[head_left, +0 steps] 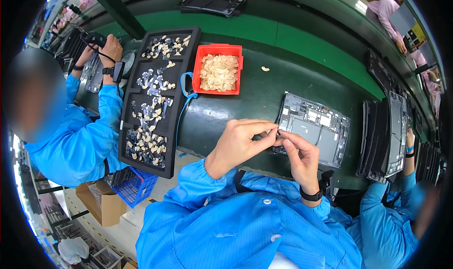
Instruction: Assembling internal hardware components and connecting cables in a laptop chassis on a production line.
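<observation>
Head view: a dark-green worktable [259, 94] carries a black compartmented tray [190, 51] of small parts, an opened tablet-like device [311, 127] and a red bin [217, 49] of tan pieces. By the device's left edge, left hand [243, 141] and right hand [303, 161] pinch a small dark piece [278, 133], mostly hidden.

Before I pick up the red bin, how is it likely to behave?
The red bin probably stays stiff, as its walls stand straight. It's likely light, since the tan pieces inside look thin. They lie loose under an open top, so tilting could spill some.
</observation>
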Demonstrator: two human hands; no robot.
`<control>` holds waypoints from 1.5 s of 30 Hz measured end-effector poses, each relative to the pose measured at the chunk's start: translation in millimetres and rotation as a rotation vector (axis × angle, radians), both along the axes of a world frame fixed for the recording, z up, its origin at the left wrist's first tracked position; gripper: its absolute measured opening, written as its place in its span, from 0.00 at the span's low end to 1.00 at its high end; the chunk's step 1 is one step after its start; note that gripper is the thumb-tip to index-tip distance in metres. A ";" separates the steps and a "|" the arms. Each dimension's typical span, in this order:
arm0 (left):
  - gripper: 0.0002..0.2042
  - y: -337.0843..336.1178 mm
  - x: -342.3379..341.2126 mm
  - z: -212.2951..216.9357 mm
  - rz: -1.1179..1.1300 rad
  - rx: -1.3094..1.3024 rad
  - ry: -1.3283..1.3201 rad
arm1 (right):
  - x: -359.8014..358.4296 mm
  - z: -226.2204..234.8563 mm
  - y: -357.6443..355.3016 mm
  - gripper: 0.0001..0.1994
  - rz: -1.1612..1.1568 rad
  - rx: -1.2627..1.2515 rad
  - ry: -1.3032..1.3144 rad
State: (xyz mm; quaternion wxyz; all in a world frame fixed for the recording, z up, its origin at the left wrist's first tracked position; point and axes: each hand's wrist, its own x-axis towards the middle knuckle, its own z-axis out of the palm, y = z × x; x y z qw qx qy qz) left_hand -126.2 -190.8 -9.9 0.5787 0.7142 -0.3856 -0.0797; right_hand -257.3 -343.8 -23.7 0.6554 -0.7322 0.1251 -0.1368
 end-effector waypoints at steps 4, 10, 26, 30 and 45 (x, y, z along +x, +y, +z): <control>0.06 2.9 8.2 -4.3 -0.057 0.075 -0.191 | 2.1 -6.3 1.9 0.13 0.009 -0.072 -0.044; 0.08 10.1 58.7 8.6 0.420 0.058 -0.279 | 1.9 5.0 -0.8 0.13 -0.130 0.394 0.112; 0.13 -17.3 8.0 -4.5 -0.079 0.022 -0.670 | -7.6 3.1 -5.5 0.09 -0.068 0.023 0.204; 0.11 -13.0 11.8 -4.2 -0.197 0.029 -0.723 | -8.7 10.9 -5.4 0.08 -0.060 -0.154 0.207; 0.09 25.4 86.5 19.1 0.587 0.228 -0.687 | 4.5 9.0 1.5 0.12 -0.181 -0.416 0.221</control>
